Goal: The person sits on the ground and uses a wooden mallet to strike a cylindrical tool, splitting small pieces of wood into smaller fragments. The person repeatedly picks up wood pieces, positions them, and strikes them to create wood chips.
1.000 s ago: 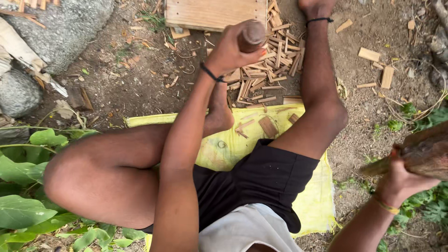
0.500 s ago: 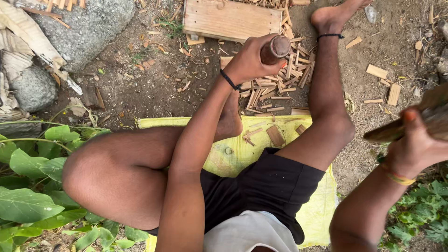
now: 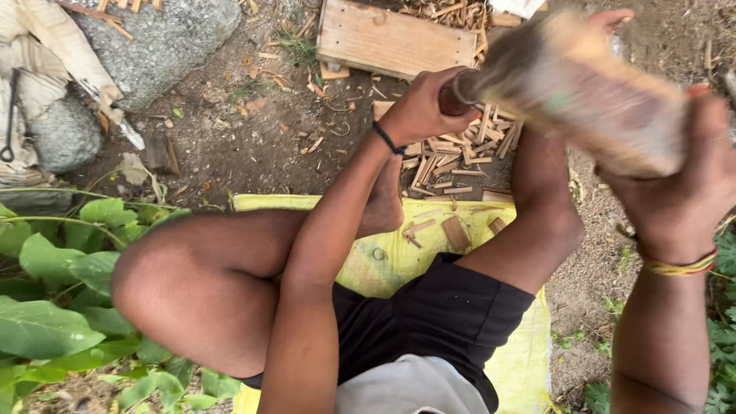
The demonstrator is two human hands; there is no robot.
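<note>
I sit on the ground with my knees bent. My left hand [image 3: 418, 111], with a black band at the wrist, is closed around a dark round wooden handle [image 3: 454, 93] held over a pile of thin wood splints [image 3: 460, 157]. What the handle belongs to is hidden by the hand. My right hand [image 3: 682, 192], wearing a yellow and red bracelet, grips a thick brown log [image 3: 583, 84]. The log is blurred and its far end lies right beside the handle.
A flat wooden board [image 3: 395, 38] lies on the dirt beyond the splints. A yellow sheet [image 3: 399, 264] is under my legs and carries a few wood chips. Grey stones [image 3: 161, 38] sit at upper left, and green leaves [image 3: 46, 307] fill the lower left.
My right hand has swung the log from the lower right up and leftward until it is over the handle. The left hand has kept its grip in the same spot.
</note>
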